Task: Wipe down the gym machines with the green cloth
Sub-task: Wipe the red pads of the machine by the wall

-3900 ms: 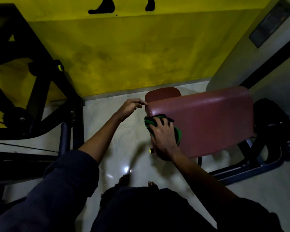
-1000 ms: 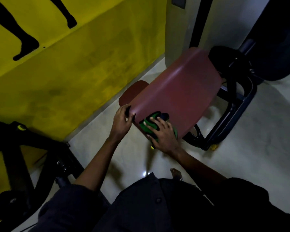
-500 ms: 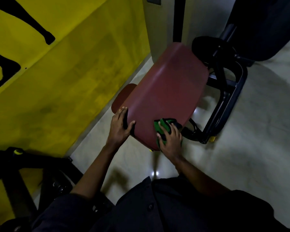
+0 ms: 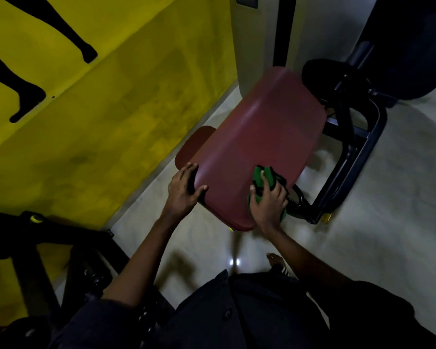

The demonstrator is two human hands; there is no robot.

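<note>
Seen from the head camera looking down, a person in dark sleeves is leaning over a maroon padded seat (image 4: pixel 249 147) of a gym machine, which is tilting away toward the upper right. The left hand (image 4: pixel 184 192) is gripping the near left corner of the pad, its fingers curling round the edge and its thumb lying on top. The right hand (image 4: pixel 268 200) is lying flat with fingers spread on the green cloth (image 4: pixel 267 173), pressing it against the near right edge of the pad; folds of the cloth are bunching up between the fingers, and a strip of green is showing beneath the palm. A smaller maroon pad (image 4: pixel 194 144) is peeking out from behind the big one on its left side. A black metal frame (image 4: pixel 350 157) is carrying the seat and running down to the pale, glossy floor (image 4: pixel 388 222) on the right. A yellow wall (image 4: pixel 98 109) is filling the upper left, with black painted legs (image 4: pixel 23 96) on it. In the lower left, another black machine (image 4: pixel 48 235) is standing in shadow, with a small yellow-green knob (image 4: pixel 35 219) on it. One bare foot (image 4: pixel 275 259) of the person is showing on the floor below the right forearm. The room is dim, so finer detail on the frames is hard to tell.
</note>
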